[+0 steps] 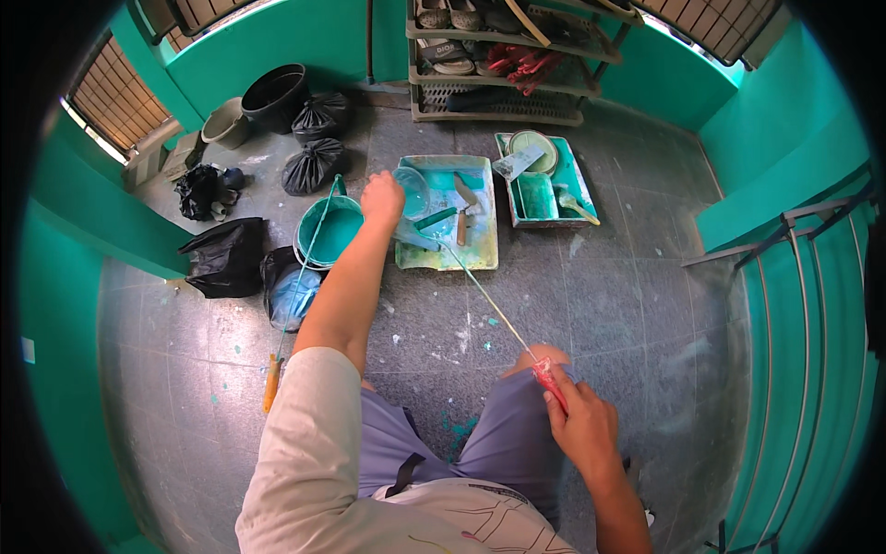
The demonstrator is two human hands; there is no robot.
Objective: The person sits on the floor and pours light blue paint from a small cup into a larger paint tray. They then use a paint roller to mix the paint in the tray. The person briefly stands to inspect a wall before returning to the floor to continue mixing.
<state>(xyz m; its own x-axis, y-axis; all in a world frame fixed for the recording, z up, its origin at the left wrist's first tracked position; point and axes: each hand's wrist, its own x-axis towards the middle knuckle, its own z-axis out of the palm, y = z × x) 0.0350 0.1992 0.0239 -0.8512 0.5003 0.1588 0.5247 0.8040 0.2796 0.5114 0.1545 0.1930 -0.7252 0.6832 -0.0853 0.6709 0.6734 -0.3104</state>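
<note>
My right hand (583, 423) is closed around the red handle of a paint roller (498, 314), by my right knee. Its long thin rod runs up to the left edge of a paint-smeared tray (480, 254), where the roller head is hard to make out. My left hand (383, 198) reaches forward, fingers closed at the rim of a clear plastic cup (413, 192) over that tray. Below my left wrist stands a bucket of green paint (340, 233). Across the bucket leans a second paint roller (274, 383) with a yellow handle. A trowel (462, 226) with a wooden handle lies in the tray.
Right of the tray, a second tray (581, 175) holds a green container, a round lid and a brush. Black bags (226, 258) and a black tub (277, 97) stand at left. A shoe rack (498, 106) is at the back, a metal rack (803, 268) at right.
</note>
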